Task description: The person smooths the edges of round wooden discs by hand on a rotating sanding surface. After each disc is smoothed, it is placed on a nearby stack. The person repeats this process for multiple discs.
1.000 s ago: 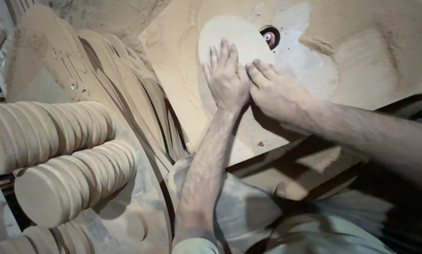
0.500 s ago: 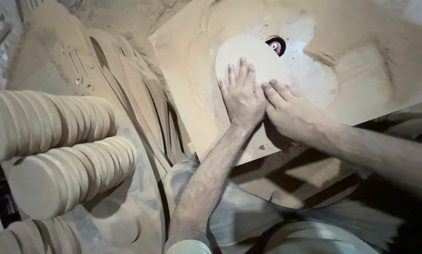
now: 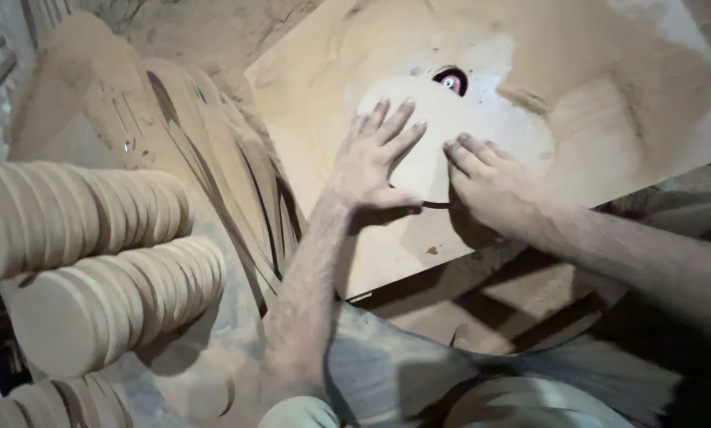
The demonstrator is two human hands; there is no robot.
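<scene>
Both hands press flat, fingers spread, on a round wooden disc [image 3: 442, 131] lying on the dusty work table [image 3: 609, 103]: left hand [image 3: 371, 162] at its 8 o'clock, right hand [image 3: 490, 182] at 5. A red cutter [image 3: 450, 81] sits at the disc's 12 o'clock. Stacked discs [image 3: 94, 261] lie at far left.

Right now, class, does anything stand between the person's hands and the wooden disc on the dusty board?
Nothing visible does. The left hand and right hand both lie flat on the disc, pressing it directly.
</scene>
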